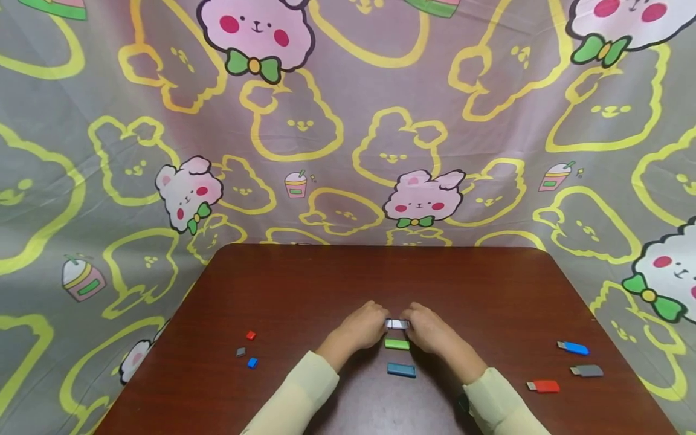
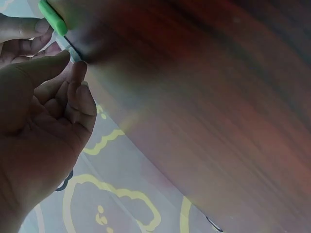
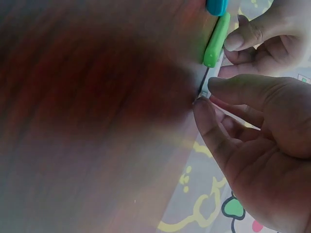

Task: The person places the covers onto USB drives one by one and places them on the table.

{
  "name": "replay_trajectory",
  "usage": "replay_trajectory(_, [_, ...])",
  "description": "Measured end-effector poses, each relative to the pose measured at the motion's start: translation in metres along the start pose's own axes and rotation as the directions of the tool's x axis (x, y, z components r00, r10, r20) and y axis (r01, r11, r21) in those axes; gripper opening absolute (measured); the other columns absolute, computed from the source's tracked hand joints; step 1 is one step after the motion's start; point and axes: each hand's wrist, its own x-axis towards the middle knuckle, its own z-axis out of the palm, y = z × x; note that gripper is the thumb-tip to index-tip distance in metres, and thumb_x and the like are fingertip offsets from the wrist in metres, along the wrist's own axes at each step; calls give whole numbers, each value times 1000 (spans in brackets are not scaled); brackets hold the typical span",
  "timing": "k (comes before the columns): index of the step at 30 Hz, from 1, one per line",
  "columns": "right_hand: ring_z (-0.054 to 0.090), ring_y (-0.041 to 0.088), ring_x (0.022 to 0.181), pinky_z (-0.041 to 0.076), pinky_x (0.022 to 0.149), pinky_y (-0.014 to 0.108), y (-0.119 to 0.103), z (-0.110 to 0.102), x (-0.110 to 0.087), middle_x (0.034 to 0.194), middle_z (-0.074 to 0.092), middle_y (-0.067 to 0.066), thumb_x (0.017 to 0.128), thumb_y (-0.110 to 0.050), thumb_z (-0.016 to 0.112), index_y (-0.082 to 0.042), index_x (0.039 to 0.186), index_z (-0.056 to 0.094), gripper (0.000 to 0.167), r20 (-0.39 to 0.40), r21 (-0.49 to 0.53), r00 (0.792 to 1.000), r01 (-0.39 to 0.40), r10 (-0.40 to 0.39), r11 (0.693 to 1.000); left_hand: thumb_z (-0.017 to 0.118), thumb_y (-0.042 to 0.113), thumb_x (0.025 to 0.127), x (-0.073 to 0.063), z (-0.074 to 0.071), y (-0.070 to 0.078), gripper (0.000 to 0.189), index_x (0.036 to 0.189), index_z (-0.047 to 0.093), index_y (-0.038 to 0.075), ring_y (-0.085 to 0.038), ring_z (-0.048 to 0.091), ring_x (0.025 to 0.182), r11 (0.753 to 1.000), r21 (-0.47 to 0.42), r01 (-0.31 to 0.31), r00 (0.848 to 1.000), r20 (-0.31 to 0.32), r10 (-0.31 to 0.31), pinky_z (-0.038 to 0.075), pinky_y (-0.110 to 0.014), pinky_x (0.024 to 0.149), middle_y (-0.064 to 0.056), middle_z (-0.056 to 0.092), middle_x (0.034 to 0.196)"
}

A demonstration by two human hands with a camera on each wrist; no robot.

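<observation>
The silver USB stick point(image 1: 397, 324) is between the two hands, on or just over the brown worktop point(image 1: 304, 272); the pictures do not tell if it touches the wood. The left hand point(image 1: 365, 323) has its grip closed on the left end, and the right hand point(image 1: 426, 326) has its grip closed on the right end. From the head, the backs of the hands hide how they hold it, and just the shiny middle peeks out. The wrist views show more: each thumb and pointing finger pinch an end.

Just beside the silver USB stick, on the person's side, lies a green USB stick point(image 1: 397, 344). It sits between the silver one and a teal USB stick point(image 1: 401, 370). The right wrist view shows only a bit of the teal one.

Only the head view shows the rest. Well to the left of the silver USB stick are a red cap point(image 1: 251, 335), a grey cap point(image 1: 241, 351) and a blue cap point(image 1: 252, 363). Well to its right lie a blue USB stick point(image 1: 576, 348), a grey USB stick point(image 1: 589, 371) and a red USB stick point(image 1: 546, 386), metal plugs bare. Behind it, past the worktop, hangs a bunny cloth point(image 1: 326, 175).
</observation>
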Motion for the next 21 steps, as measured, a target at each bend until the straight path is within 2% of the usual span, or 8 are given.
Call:
replay_trajectory(5, [60, 21, 83, 53, 72, 38, 4, -7, -9, 91, 60, 4, 81, 4, 74, -2, 100, 71, 20, 7, 5, 999, -49, 49, 999, 72, 22, 93, -10, -3, -3, 22, 113, 71, 14, -16, 59, 97, 1000, -18, 26, 1000, -2, -26, 52, -28, 81, 1, 69, 102])
replay_trajectory(12, [66, 28, 99, 56, 82, 46, 17, -31, -33, 109, 65, 10, 86, -4, 76, -1, 116, 69, 31, 38, -9, 986, -161, 161, 987, 73, 29, 92, -36, -15, -18, 34, 122, 68, 15, -19, 59, 106, 997, -25, 67, 998, 17, -66, 53, -32, 86, -1, 67, 112])
replay_trajectory(21, [65, 35, 108, 54, 89, 52, 34, -48, -56, 115, 67, 15, 86, -7, 76, 1, 117, 68, 34, 14, -14, 988, -153, 153, 988, 72, 32, 93, -62, -17, -35, 40, 128, 66, 12, -22, 61, 110, 996, -29, 81, 997, 22, -80, 52, -36, 92, -3, 67, 118])
